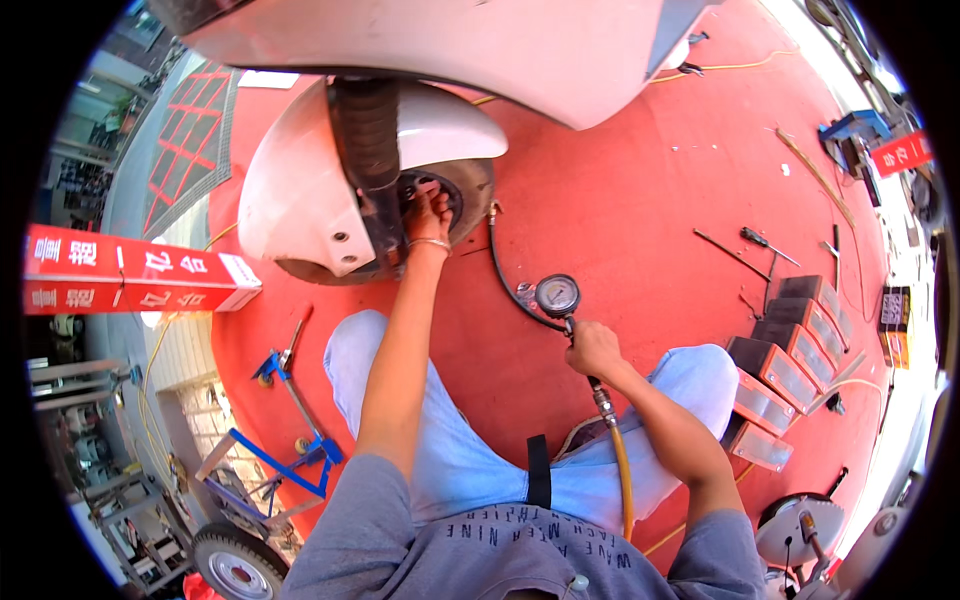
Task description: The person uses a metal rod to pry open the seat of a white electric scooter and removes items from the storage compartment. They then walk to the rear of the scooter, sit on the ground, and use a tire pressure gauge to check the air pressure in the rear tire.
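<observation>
My right hand (596, 350) is wrapped round the handle of a tire inflator, below its round dial gauge (558, 295). A black hose (505, 275) curves from the inflator to a brass end (494, 209) beside the tire (478, 190). Below my right hand, a metal coupling (604, 404) joins a yellow air hose (624, 470). My left hand (428, 215) reaches in at the wheel's hub, its fingers bent; what they grip is hidden. Over this wheel sit a white fender (290, 185) and a dark fork leg (366, 140), under a white vehicle body (420, 40).
Red flooring (640, 210) surrounds me. To the left are a red box-shaped beam (140, 275), a blue stand (285, 465) and a loose wheel (238, 565). Several battery-like blocks (765, 375) line the right, near long tools (730, 255) and a screwdriver (768, 243).
</observation>
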`<state>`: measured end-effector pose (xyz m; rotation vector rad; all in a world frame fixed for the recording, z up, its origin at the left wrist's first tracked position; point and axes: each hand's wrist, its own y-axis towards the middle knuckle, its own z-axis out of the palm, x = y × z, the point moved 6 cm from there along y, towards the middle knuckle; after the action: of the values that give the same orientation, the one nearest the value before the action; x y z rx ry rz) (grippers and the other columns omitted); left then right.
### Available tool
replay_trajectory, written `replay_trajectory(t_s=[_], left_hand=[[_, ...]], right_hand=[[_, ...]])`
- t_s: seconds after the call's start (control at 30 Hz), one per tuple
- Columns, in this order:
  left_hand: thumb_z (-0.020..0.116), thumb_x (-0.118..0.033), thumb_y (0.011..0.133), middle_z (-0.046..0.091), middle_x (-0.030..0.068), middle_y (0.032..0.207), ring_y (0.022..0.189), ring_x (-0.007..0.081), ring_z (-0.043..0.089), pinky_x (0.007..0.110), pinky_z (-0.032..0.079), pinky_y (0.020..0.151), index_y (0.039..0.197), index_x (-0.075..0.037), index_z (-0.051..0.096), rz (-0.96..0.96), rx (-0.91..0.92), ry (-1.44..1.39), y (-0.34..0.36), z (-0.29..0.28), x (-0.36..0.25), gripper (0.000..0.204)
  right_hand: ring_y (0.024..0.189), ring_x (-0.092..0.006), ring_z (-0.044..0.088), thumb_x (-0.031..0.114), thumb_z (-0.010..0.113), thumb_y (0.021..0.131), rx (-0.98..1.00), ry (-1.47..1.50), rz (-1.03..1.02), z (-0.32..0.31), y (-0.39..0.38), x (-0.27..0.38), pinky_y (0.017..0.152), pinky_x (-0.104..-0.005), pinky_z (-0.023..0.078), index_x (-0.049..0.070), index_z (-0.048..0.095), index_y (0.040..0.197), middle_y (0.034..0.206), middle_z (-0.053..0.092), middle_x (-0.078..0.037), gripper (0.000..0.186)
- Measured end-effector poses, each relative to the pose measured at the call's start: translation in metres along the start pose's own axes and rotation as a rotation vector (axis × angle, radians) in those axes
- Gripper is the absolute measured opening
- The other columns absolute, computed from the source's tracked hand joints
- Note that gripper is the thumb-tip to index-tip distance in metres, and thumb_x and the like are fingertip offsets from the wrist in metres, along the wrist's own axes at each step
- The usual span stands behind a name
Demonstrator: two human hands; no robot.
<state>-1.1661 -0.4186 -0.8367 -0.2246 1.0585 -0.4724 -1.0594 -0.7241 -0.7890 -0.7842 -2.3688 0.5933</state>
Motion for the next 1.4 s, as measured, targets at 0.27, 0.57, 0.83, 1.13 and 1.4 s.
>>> replay_trajectory(t_s=[0.27,0.57,0.83,1.13,1.4], left_hand=[[0.045,-0.025,0.092,0.058,0.0018,0.079,0.061,0.0082,0.050,0.019,0.040,0.052,0.093,-0.007,0.056,-0.025,-0.222,0.029,-0.009,0.002,-0.007,0.021],[0.042,-0.016,0.092,0.055,0.0037,0.082,0.063,0.0081,0.047,0.020,0.039,0.053,0.095,-0.007,0.052,0.057,-0.136,-0.204,0.001,-0.010,-0.005,0.014],[0.043,-0.017,0.091,0.054,0.0023,0.081,0.064,0.0098,0.047,0.023,0.039,0.056,0.095,-0.009,0.051,0.059,-0.226,-0.286,0.007,-0.009,0.003,0.012],[0.036,-0.028,0.095,0.045,0.0006,0.068,0.052,0.0074,0.036,0.021,0.032,0.051,0.094,-0.005,0.051,-0.201,0.099,-0.289,-0.004,0.004,0.003,0.028],[0.061,-0.025,0.084,0.044,-0.0047,0.066,0.054,0.0038,0.037,0.016,0.032,0.047,0.094,-0.009,0.056,-0.033,-0.039,-0.192,0.000,-0.002,-0.003,0.019]], right_hand=[[0.080,-0.0325,0.061,0.008,0.055,0.065,-0.019,-0.003,-0.052,0.001,0.003,-0.002,0.067,-0.0398,0.050,0.001,0.061,0.078,0.085,0.062,-0.018,0.016],[0.075,-0.0344,0.061,0.009,0.056,0.062,-0.058,0.013,-0.078,0.003,0.004,0.007,0.064,-0.0419,0.049,0.001,0.058,0.076,0.079,0.061,-0.020,0.016],[0.077,-0.0347,0.061,0.010,0.057,0.065,0.001,0.019,-0.018,0.005,0.005,-0.001,0.067,-0.0417,0.049,0.002,0.059,0.080,0.079,0.061,-0.020,0.017],[0.074,-0.0359,0.060,0.009,0.056,0.065,-0.034,-0.005,-0.055,0.003,0.008,0.006,0.065,-0.0425,0.049,0.000,0.059,0.078,0.076,0.061,-0.021,0.016],[0.073,-0.0368,0.060,0.009,0.055,0.065,-0.043,-0.014,-0.050,0.002,0.009,0.011,0.066,-0.0434,0.048,-0.002,0.060,0.074,0.073,0.060,-0.023,0.015]])
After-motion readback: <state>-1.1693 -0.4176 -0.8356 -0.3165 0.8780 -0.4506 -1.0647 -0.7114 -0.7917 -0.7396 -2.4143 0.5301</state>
